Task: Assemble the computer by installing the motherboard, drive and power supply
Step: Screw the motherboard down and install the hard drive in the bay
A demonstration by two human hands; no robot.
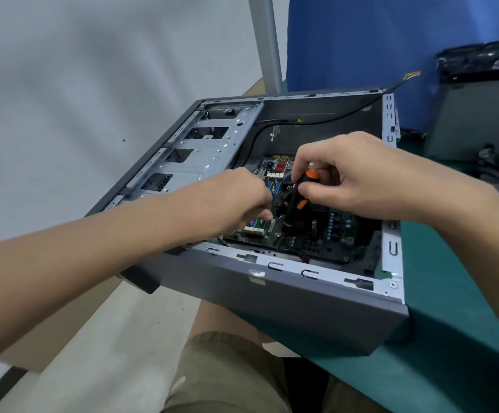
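Right hand comes in from the right with the forearm raised and the wrist bent down. Its thumb and curled fingers pinch the top of the handle of a black and orange screwdriver. Left hand reaches across from the lower left on a straight forearm. Its fingers are curled downward just beside the lower part of the screwdriver, and I cannot tell whether they hold anything.

The screwdriver stands nearly upright with its handle top leaning to the right. Its long axis runs down to the left, and the tip end points at the motherboard. The motherboard lies flat in the right half of the computer case.

The case lies on its side on a green surface with the open side up. Its long axis runs left to right, and the metal drive cage is at the left end. A black cable runs along the far inner wall.
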